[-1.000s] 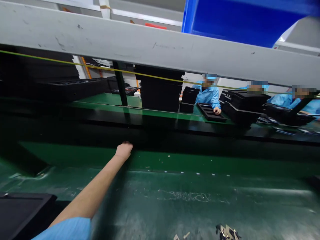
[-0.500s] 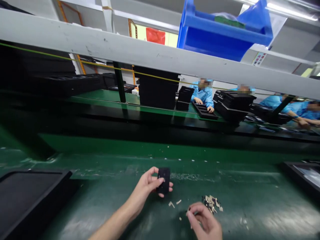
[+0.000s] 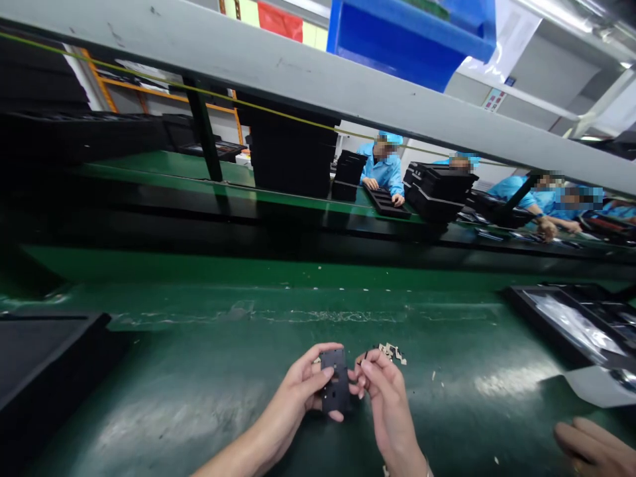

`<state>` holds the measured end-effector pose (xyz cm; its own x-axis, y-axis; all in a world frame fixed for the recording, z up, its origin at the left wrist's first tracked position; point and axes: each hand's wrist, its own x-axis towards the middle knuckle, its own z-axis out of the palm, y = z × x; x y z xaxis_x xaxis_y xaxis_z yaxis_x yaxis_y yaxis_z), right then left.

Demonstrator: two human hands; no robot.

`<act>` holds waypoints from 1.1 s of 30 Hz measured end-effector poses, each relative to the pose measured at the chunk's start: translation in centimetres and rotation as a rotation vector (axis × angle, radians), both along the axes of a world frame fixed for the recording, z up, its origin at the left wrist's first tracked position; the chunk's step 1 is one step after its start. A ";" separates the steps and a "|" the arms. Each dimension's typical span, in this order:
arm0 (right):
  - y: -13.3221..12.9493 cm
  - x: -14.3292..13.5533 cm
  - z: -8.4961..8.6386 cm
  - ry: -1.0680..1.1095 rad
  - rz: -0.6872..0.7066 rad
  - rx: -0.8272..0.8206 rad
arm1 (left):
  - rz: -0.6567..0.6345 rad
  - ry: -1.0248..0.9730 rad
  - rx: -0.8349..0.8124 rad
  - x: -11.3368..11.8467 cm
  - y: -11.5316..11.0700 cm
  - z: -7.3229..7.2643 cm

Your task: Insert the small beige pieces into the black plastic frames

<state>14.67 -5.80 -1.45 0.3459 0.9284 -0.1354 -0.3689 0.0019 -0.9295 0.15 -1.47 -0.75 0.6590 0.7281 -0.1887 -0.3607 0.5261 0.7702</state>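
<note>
My left hand [image 3: 311, 381] is closed around a flat black rectangular plastic part [image 3: 336, 391] with small holes and cut-outs, its thumb across the face and fingers behind. Close to that part's right edge is my right hand [image 3: 382, 384], its thumb and forefinger pinching a small dark piece [image 3: 365, 358] too small to name. Beyond my right hand, partly hidden by it, lies a pile of small beige and black pieces [image 3: 392, 351] on the green bench [image 3: 223, 391].
Another person's hand [image 3: 591, 447] reaches in at the lower right, near a white piece [image 3: 596, 386]. Black trays [image 3: 551, 331] stand at right, another black tray [image 3: 44, 358] at left. Overhead runs a grey beam [image 3: 278, 66] with a blue bin [image 3: 397, 50]. Co-workers [image 3: 382, 165] sit opposite.
My right hand has moved from beside the pile up to the black part, carrying the small piece. The view has shifted, and another person's hand now shows at the lower right.
</note>
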 end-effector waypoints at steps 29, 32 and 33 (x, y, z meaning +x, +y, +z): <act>-0.6 -1.3 0.0 -0.579 0.041 -0.084 | 0.025 0.362 0.268 -0.3 -1.0 -0.1; -0.7 -1.2 -0.1 -0.602 0.036 -0.077 | 0.021 0.389 0.297 -0.3 -1.0 -0.1; -0.7 -1.2 -0.2 -0.604 0.033 -0.073 | 0.020 0.394 0.304 -0.3 -1.0 0.0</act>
<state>13.44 -6.48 -1.60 0.3528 0.9356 0.0124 0.2251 -0.0720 -0.9717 -0.14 -2.47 -0.79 0.5659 0.8005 -0.1976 -0.0191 0.2523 0.9675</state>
